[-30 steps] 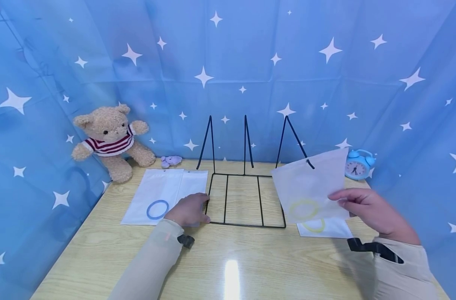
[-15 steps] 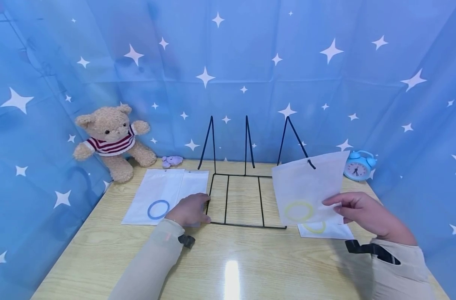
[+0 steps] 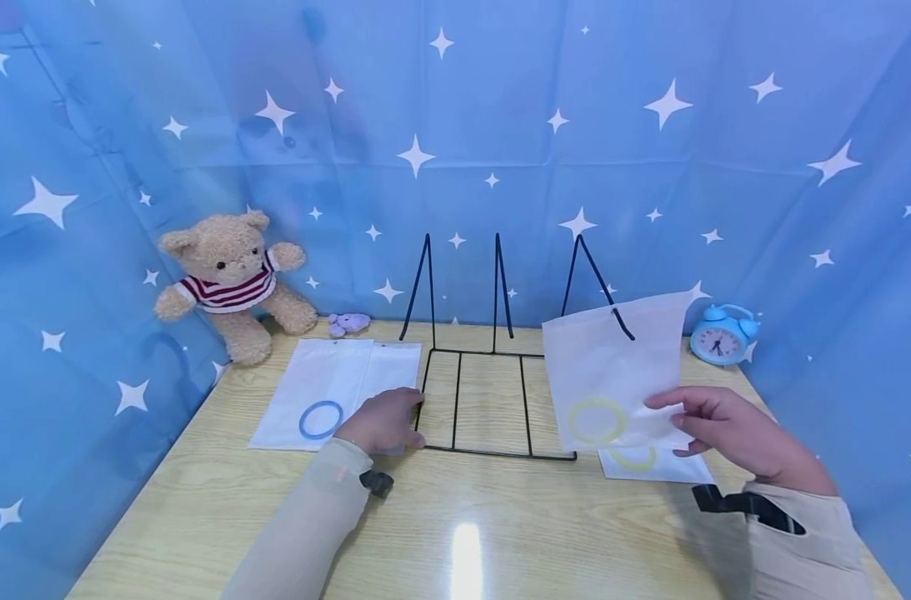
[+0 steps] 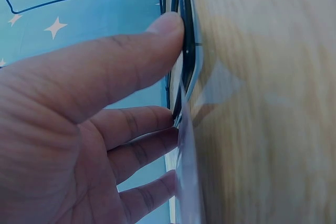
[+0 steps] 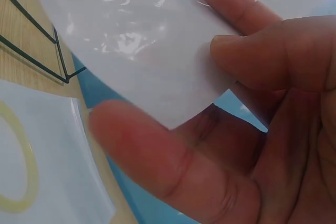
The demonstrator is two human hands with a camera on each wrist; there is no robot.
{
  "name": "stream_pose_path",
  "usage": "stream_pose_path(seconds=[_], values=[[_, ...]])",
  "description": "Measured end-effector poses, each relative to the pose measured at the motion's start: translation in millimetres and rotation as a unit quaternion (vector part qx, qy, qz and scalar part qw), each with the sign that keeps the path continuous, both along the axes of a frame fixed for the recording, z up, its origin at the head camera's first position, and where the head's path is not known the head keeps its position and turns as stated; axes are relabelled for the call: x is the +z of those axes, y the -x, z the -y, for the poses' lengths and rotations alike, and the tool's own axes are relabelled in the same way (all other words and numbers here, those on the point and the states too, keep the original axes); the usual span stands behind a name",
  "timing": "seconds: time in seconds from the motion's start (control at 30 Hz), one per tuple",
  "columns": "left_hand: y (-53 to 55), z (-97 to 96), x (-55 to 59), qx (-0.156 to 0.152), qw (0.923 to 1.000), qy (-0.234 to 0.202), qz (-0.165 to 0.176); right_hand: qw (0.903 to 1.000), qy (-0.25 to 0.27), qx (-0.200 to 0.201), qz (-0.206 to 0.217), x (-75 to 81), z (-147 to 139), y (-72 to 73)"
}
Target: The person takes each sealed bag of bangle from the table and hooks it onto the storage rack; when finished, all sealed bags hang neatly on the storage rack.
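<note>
The right hand (image 3: 733, 429), thumb and fingers apart, touches a yellow-ringed white bag (image 3: 613, 358) hanging on the right hook of the black wire rack (image 3: 457, 400). The left hand (image 3: 380, 421) has its digits spread at the rack's left edge.

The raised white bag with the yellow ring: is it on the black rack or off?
On: in the head view, the black rack's right prong sticks out in front of the bag, just below its top edge.
</note>
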State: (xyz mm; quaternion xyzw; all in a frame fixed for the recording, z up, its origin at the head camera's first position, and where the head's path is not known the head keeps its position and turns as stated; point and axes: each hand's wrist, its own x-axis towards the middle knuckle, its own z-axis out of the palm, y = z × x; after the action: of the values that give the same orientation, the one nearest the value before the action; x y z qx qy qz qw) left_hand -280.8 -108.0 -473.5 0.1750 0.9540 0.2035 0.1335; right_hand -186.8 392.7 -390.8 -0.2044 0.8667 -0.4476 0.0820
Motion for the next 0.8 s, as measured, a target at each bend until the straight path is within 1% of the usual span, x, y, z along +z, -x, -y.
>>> stream_pose_path(seconds=[0.23, 0.43, 0.8], values=[[-0.1, 1.1, -2.2, -0.003, 1.0000, -0.003, -0.007, 0.9994, 0.032, 0.008, 0.011, -2.3, 2.9, 1.4], [0.3, 1.4, -3.8, -0.003, 1.0000, -0.007, -0.004, 0.9980, 0.057, 0.010, 0.024, -5.8, 7.9, 4.5], [-1.2, 1.5, -1.9, -0.003, 1.0000, -0.006, -0.006, 0.9971, 0.064, -0.021, 0.035, -10.5, 15.8, 9.3]])
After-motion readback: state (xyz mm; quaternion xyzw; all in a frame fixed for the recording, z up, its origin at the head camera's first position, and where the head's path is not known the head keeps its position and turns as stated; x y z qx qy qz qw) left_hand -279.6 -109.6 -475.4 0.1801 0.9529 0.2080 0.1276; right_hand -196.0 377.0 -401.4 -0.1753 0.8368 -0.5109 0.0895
